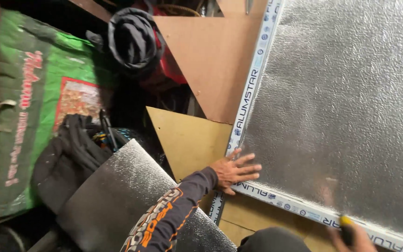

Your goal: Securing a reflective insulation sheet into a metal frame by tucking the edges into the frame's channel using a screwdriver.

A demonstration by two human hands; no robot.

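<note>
Flatly, the left hand (233, 171) presses open-palmed on the foil panel's (341, 107) lower-left corner, long edge slanting upward; the right hand (353, 238), below the panel, grips a yellow-tipped tool (346, 229)

Bare foil sheet (341, 107) lies open; clutter, seemingly bags (47, 102), crowds left.

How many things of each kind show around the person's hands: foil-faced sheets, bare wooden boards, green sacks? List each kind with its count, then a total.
Foil-faced sheets: 2, the large sheet under the left hand, and a smaller piece
Bare wooden boards: 2, one pale, one brown
Green sacks: 1
Total: 5
</note>
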